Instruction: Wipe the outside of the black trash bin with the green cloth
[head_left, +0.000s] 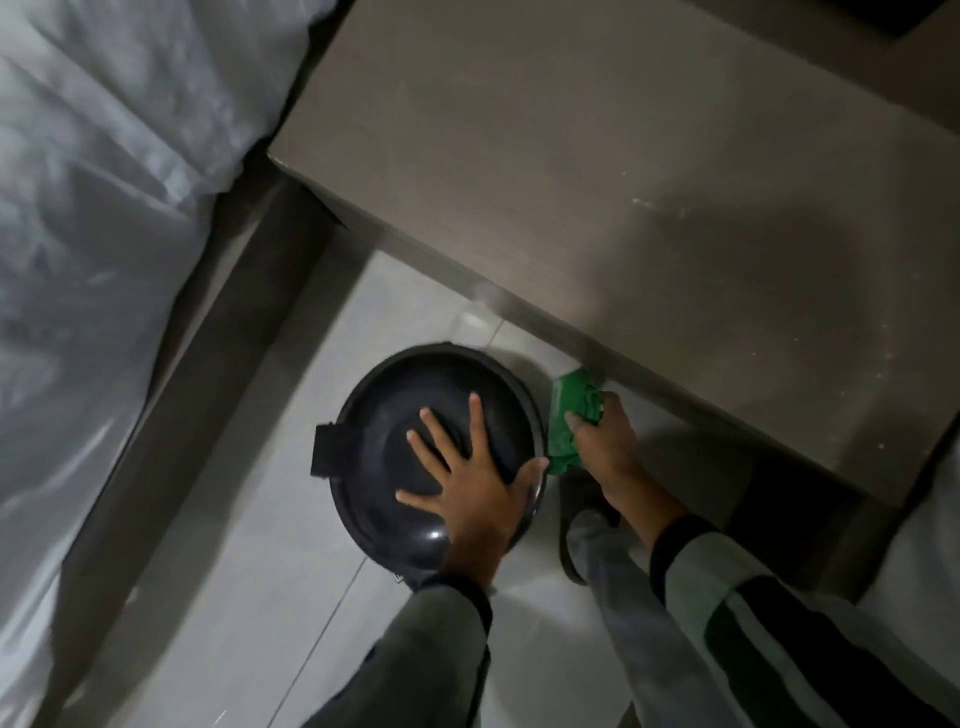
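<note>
Grey-green sleeves (431, 649) with dark cuffs come in from the bottom edge, and between them a foot in a slipper (582, 535) stands on the pale tiled floor (218, 597). Just beyond the cuffs, the left hand (467, 488) lies flat and fully spread on the domed lid of the black trash bin (395, 415), gripping nothing, only pressing down. The bin stands directly under that palm, with a square tab on its rim on the side away from the right hand.

Beside the left thumb, the right hand (602, 441) is closed around the bunched green cloth (571, 415), holding it against the bin's right side just under the rim. The wall being wiped is hidden below the lid's overhang, so how much cloth touches it cannot be seen.

To do this step well, the spread hand should probably bear straight down so the bin neither tips nor slides while the cloth pushes sideways. Flattening the bunched cloth would likely cover more of the wall per stroke, and turning the bin under the steadying palm would bring unwiped sides round.

Beyond the right hand runs a brown counter (623, 182), very close, leaving little room there. Past the left hand lies a bed with white bedding (104, 208).
</note>
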